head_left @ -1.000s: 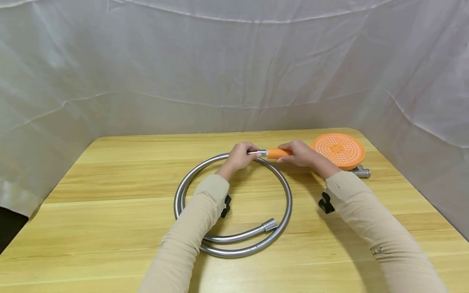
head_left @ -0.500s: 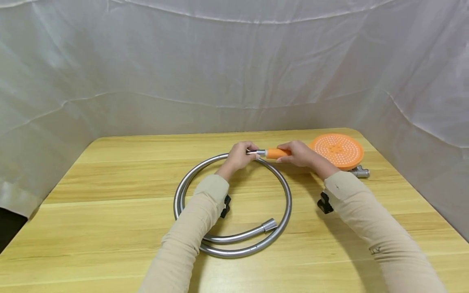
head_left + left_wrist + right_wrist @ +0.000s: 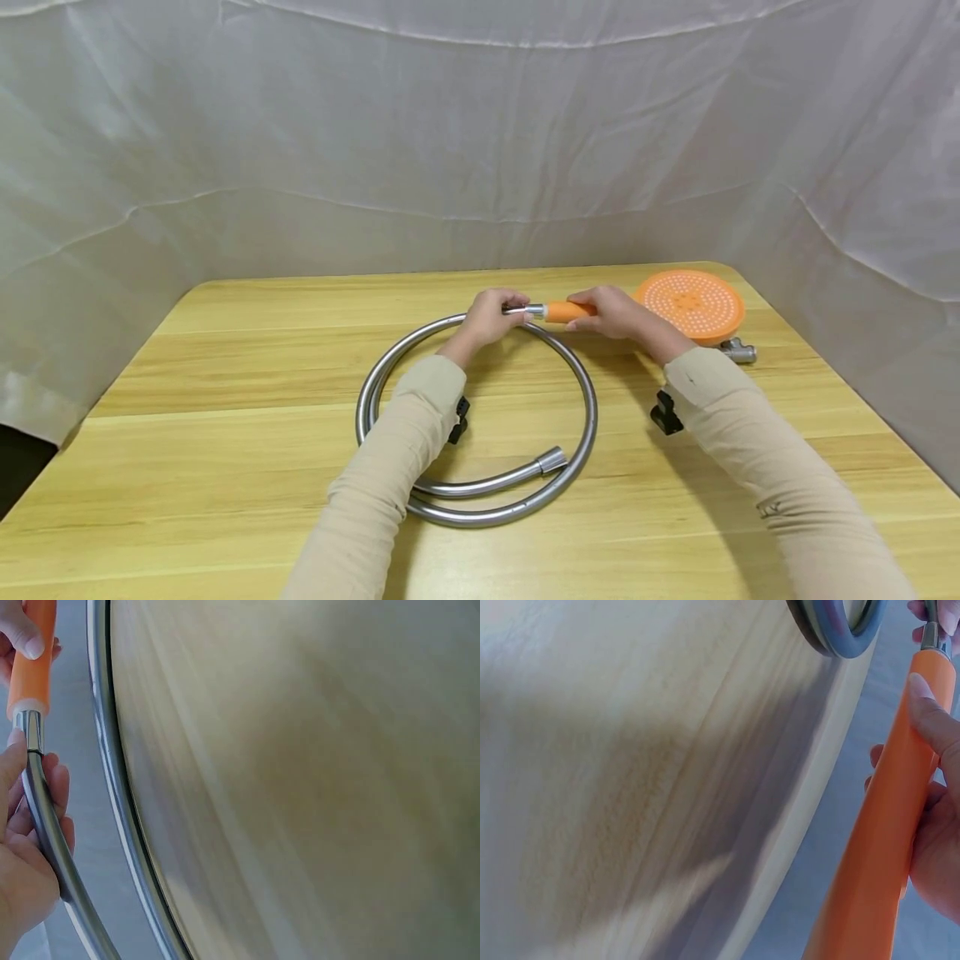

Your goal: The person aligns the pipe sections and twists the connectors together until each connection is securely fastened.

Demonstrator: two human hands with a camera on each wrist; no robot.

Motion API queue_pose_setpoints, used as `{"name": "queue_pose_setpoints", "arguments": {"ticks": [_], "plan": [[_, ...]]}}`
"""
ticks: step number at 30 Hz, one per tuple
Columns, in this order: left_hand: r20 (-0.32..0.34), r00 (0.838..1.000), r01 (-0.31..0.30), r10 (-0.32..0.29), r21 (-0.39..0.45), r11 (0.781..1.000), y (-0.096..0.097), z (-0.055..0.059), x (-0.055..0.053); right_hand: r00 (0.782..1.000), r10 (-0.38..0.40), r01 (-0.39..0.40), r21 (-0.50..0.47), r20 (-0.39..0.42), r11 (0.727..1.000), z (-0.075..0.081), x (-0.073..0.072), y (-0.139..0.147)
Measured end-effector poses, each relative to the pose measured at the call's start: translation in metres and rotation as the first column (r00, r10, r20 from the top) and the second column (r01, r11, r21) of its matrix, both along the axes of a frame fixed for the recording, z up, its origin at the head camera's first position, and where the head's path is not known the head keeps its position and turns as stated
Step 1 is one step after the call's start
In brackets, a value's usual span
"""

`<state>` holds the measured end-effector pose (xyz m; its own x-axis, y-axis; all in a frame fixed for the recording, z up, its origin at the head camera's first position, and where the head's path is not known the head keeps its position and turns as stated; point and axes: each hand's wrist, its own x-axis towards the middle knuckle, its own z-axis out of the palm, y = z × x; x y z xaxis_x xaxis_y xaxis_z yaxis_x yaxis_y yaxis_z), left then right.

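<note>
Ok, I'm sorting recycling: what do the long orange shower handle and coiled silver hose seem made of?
Orange handle: smooth, even colour and soft sheen suggest satin plastic. Silver hose: bright highlights suggest glossy metal, though metallic-coated plastic is possible.

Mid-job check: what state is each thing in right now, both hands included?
Shower head: spray face up, off to the right.
Orange handle: held, hose connector at its end.
Hose connector: meets the handle; tightness cannot be told.
Hose: looped, mostly on the table.
Free hose end: uncoupled.
Metal fitting: partly hidden by the shower head.
Left hand: grips the hose at the connector.
Right hand: grips the handle.
</note>
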<state>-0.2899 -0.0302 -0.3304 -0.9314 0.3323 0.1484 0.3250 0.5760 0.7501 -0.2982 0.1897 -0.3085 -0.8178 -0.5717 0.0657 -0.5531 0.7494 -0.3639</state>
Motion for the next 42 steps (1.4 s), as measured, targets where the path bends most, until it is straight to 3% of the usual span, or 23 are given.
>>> {"name": "queue_pose_setpoints", "arguments": {"ticks": [7, 17, 42], "plan": [[-0.028, 0.999, 0.032, -0.034, -0.066, 0.997, 0.0003, 0.0012, 0.0007, 1.000, 0.009, -0.009, 0.010, -0.013, 1.000, 0.0016, 0.0009, 0.0005], [-0.007, 1.000, 0.004, -0.005, -0.078, 0.997, 0.0016, 0.0014, 0.0014, 1.000, -0.001, 0.002, 0.003, -0.014, 1.000, -0.0009, 0.0017, 0.0001], [0.005, 1.000, -0.019, 0.019, -0.007, 1.000, 0.0010, 0.0005, 0.0020, 1.000, -0.012, 0.012, 0.010, -0.008, 1.000, -0.0016, 0.0036, -0.0006]]}}
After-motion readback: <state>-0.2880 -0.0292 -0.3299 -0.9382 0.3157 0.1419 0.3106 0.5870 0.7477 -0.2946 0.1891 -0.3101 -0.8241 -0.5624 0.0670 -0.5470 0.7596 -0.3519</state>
